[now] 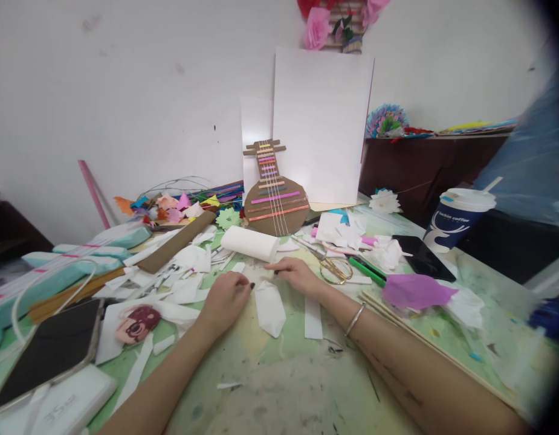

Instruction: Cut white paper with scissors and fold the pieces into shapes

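A folded white paper piece [270, 309] with a pointed lower end lies on the table between my hands. My left hand [228, 299] is just left of it, its fingers curled together with the thumb tip by the paper's upper edge; whether something is pinched there I cannot make out. Above the paper's upper right is my right hand [300, 277], index finger stretched to the left and thumb slightly apart below it. That fingertip comes close to a white paper roll [251, 243] lying behind. A flat white paper strip [312, 318] lies below my right wrist.
Gold-handled scissors [336, 270] and a green pen [367, 271] lie right. Further right are a black phone [423, 257] and a coffee cup [459, 219]. A cardboard lute [275, 202] stands behind. Another phone [52, 347] and paper scraps [188, 258] lie left.
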A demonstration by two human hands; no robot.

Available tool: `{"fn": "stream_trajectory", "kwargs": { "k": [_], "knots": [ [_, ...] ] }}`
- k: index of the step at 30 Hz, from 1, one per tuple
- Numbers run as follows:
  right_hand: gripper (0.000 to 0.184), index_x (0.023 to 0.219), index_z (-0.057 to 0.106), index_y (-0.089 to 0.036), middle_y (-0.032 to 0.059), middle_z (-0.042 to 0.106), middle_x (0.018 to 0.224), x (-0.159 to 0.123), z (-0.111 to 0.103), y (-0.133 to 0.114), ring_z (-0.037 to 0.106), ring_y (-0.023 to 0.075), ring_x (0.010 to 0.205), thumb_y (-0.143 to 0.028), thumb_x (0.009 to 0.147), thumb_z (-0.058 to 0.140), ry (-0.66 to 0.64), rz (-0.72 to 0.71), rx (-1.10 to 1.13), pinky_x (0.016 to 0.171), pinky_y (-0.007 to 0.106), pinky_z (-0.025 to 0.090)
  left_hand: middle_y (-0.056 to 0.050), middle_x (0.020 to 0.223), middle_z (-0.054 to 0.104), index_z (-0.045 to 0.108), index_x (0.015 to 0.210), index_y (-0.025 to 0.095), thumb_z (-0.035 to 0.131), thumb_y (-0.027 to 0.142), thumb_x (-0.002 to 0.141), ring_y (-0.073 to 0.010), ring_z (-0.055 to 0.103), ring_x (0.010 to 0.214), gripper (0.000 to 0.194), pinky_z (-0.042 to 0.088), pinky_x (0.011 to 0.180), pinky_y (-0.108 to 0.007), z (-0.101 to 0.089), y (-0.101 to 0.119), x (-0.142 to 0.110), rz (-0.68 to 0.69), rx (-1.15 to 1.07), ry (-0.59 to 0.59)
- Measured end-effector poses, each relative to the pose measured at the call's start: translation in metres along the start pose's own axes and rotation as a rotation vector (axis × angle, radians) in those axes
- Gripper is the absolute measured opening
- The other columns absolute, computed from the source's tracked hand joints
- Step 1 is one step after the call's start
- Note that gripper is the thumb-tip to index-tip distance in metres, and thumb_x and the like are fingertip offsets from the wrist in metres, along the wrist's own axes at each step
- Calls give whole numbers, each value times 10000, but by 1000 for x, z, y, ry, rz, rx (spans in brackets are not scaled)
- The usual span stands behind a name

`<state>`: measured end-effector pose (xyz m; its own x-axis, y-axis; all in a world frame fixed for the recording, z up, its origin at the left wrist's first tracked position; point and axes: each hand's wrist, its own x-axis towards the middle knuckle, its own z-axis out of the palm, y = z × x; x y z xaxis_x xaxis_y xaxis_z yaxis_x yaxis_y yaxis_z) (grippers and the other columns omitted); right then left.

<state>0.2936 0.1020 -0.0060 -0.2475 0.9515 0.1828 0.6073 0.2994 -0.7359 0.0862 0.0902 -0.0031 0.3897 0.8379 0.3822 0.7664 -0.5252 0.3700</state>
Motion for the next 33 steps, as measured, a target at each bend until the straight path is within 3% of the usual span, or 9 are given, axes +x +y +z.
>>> {"fn": "stream_trajectory", "kwargs": {
  "k": [2,5,8,13,22,27,33],
  "knots": [
    [382,1075,671,-202,27,682,916,3,2,4,585,155,821,-115,757,478,101,63,137,753,252,419,-65,805,613,605,757,157,508,316,804,-221,554,830,192,423,790,-381,9,4,5,-44,54,-14],
    [282,968,714,-170,35,711,867,5,5,7,611,163,772,-157,750,536,145,68,130,719,257,442,-68,830,618,619,715,162,546,288,766,-236,548,869,154,396,823,-405,18,12,11,-150,77,-56],
    [214,904,726,-158,50,715,860,4,7,4,620,162,765,-198,777,558,116,-29,48,708,251,445,-43,826,635,620,727,180,552,209,725,-222,555,849,74,405,789,-376,18,16,12,-176,-11,-107],
    [242,920,713,-162,62,701,941,3,8,-3,610,147,858,-141,832,489,40,-165,-57,764,234,425,-21,775,615,562,757,177,527,189,730,-187,549,776,46,418,727,-324,17,14,9,-105,-210,-123],
    [214,888,716,-160,35,680,822,2,8,-6,547,118,697,-104,764,551,-4,-141,33,639,212,385,14,752,545,461,780,187,572,232,669,-141,549,702,164,428,633,-258,19,12,10,-174,-664,-63],
    [122,770,700,-133,11,647,675,3,8,-5,525,111,624,-161,716,594,-35,-80,271,589,211,377,14,839,538,454,810,183,636,260,676,-122,583,711,239,450,608,-231,14,20,8,-210,-894,-123],
    [95,700,649,-127,-6,607,623,0,3,-8,504,93,563,-199,641,633,69,103,670,554,213,377,-36,1037,555,454,933,189,675,320,701,-122,608,738,346,485,691,-280,1,26,6,-391,-1195,-138]
  ]
}}
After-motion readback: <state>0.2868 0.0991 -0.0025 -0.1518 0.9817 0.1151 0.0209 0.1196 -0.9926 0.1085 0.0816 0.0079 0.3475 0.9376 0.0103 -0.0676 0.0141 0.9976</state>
